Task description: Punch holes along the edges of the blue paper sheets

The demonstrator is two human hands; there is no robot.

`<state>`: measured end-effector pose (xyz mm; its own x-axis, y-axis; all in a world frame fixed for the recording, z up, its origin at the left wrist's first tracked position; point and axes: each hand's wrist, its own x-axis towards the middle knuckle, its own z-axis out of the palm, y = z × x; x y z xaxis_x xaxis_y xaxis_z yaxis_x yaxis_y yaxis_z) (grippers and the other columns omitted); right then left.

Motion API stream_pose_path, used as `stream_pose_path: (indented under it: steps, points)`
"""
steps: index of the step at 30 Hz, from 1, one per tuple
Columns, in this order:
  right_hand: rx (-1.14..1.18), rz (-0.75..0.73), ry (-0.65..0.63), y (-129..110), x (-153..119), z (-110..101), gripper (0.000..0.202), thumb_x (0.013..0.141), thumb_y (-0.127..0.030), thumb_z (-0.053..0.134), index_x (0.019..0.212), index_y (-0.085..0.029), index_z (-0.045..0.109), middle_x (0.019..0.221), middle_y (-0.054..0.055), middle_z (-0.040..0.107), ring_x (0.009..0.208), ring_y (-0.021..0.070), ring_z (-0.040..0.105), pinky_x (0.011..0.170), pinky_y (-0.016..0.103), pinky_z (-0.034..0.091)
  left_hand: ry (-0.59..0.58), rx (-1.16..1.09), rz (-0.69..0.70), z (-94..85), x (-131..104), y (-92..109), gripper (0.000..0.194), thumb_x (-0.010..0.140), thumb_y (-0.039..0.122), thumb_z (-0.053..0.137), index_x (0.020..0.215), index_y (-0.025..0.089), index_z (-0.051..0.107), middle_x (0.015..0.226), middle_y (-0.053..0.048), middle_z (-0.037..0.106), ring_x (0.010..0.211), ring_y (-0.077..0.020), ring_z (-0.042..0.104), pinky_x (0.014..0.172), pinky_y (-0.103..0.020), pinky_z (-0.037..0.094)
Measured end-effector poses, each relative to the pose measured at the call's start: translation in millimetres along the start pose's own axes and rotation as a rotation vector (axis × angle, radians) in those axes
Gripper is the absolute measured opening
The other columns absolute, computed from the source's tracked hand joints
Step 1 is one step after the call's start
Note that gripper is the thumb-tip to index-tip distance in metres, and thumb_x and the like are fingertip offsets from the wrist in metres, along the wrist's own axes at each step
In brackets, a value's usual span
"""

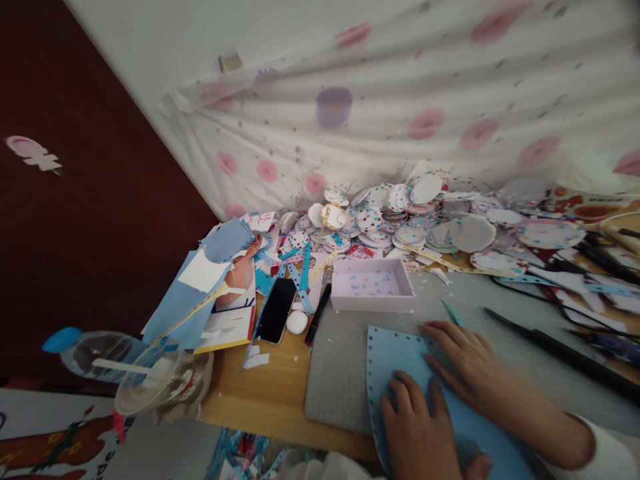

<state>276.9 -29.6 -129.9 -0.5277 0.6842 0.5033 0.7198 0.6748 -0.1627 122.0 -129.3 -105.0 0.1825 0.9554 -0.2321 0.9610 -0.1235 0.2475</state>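
A blue sheet (379,373) with a row of punched holes along its left and top edges lies on a grey cutting mat (333,380). My left hand (417,427) rests on the sheet near the bottom of the view, fingers apart. To its upper right, my right hand (465,363) lies across the sheet's top edge, its fingers spread and slightly blurred. Neither hand grasps anything. Just behind the right hand is a thin teal tool (452,312). A shallow white box (373,303) with small blue paper dots inside stands behind the sheet.
Many round paper pieces (370,220) are heaped along the curtain. Left of the mat lie a black phone (277,310), a white round object (297,323) and a black pen (319,313). A plastic bottle (107,353) is far left; a long black tool (565,353) lies right.
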Motion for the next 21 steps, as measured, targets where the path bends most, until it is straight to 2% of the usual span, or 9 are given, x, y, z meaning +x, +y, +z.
stream_pose_path:
  steps: [2, 4, 7, 8, 10, 13, 15, 18, 21]
  points:
    - [-0.013, 0.004, -0.010, -1, -5, 7, 0.037, 0.102, -0.041, 0.043, 0.123, -0.017, 0.062, 0.107, 0.014, 0.072, 0.094, 0.0308, 0.070, 0.076, 0.048, 0.060, -0.044, 0.006, 0.028, -3.6, -1, 4, 0.082, 0.089, 0.068, 0.054, 0.151, 0.016, 0.047, 0.146, -0.028, 0.052, 0.120, -0.0429, 0.059, 0.091, -0.061, 0.056]
    - [-0.011, 0.012, -0.019, -4, -6, 11, 0.035, 0.103, -0.037, 0.043, 0.124, -0.017, 0.062, 0.103, 0.013, 0.071, 0.091, 0.0291, 0.069, 0.075, 0.046, 0.060, -0.038, 0.033, 0.083, -10.7, 1, -3, 0.071, 0.090, 0.057, 0.061, 0.147, 0.015, 0.052, 0.137, -0.025, 0.060, 0.108, -0.0378, 0.065, 0.083, -0.053, 0.061]
    - [0.016, 0.020, -0.026, -8, -4, 10, 0.027, 0.103, -0.029, 0.043, 0.116, -0.019, 0.065, 0.094, 0.010, 0.068, 0.082, 0.0237, 0.067, 0.072, 0.039, 0.060, 0.075, 0.060, 0.184, -18.8, 10, -25, 0.056, 0.089, 0.045, 0.069, 0.136, 0.015, 0.061, 0.114, -0.016, 0.070, 0.095, -0.0315, 0.068, 0.076, -0.045, 0.063]
    - [0.028, 0.019, -0.025, -8, -3, 9, 0.025, 0.103, -0.028, 0.043, 0.111, -0.019, 0.066, 0.091, 0.009, 0.067, 0.080, 0.0224, 0.066, 0.071, 0.037, 0.059, 0.139, 0.072, 0.218, -20.1, 14, -32, 0.054, 0.089, 0.045, 0.071, 0.134, 0.016, 0.062, 0.113, -0.015, 0.071, 0.097, -0.0311, 0.068, 0.078, -0.045, 0.063]
    - [0.047, 0.002, -0.018, -9, -2, 5, 0.026, 0.104, -0.027, 0.042, 0.101, -0.021, 0.067, 0.089, 0.008, 0.066, 0.078, 0.0213, 0.065, 0.070, 0.035, 0.059, 0.272, 0.112, 0.314, -21.9, 23, -47, 0.061, 0.090, 0.049, 0.070, 0.138, 0.014, 0.058, 0.129, -0.015, 0.066, 0.113, -0.0324, 0.065, 0.091, -0.046, 0.060]
    - [0.063, -0.049, -0.008, -10, 3, 0, 0.030, 0.105, -0.028, 0.039, 0.096, -0.021, 0.067, 0.093, 0.010, 0.067, 0.083, 0.0212, 0.065, 0.071, 0.033, 0.059, 0.395, 0.185, 0.447, -23.9, 34, -64, 0.079, 0.092, 0.060, 0.060, 0.149, 0.007, 0.043, 0.153, -0.016, 0.049, 0.139, -0.0305, 0.048, 0.110, -0.044, 0.049]
    - [0.063, -0.089, -0.012, -12, 8, -1, 0.033, 0.105, -0.027, 0.037, 0.097, -0.019, 0.068, 0.095, 0.011, 0.069, 0.085, 0.0217, 0.066, 0.072, 0.033, 0.058, 0.440, 0.224, 0.452, -24.2, 37, -73, 0.077, 0.096, 0.061, 0.051, 0.148, 0.005, 0.043, 0.153, -0.014, 0.051, 0.141, -0.0266, 0.048, 0.114, -0.041, 0.045]
    - [0.060, -0.163, -0.023, -14, 18, 3, 0.038, 0.106, -0.020, 0.032, 0.098, -0.019, 0.069, 0.096, 0.009, 0.072, 0.086, 0.0216, 0.066, 0.074, 0.034, 0.058, 0.505, 0.233, 0.426, -20.3, 38, -83, 0.060, 0.103, 0.053, 0.042, 0.141, 0.007, 0.052, 0.140, -0.010, 0.064, 0.131, -0.0226, 0.058, 0.113, -0.039, 0.046]
    - [0.065, -0.236, -0.032, -15, 22, 9, 0.043, 0.105, -0.017, 0.028, 0.097, -0.021, 0.071, 0.096, 0.007, 0.076, 0.085, 0.0205, 0.068, 0.077, 0.033, 0.058, 0.531, 0.222, 0.424, -12.3, 35, -88, 0.053, 0.107, 0.046, 0.037, 0.136, 0.006, 0.057, 0.136, -0.011, 0.067, 0.127, -0.0229, 0.062, 0.108, -0.038, 0.050]
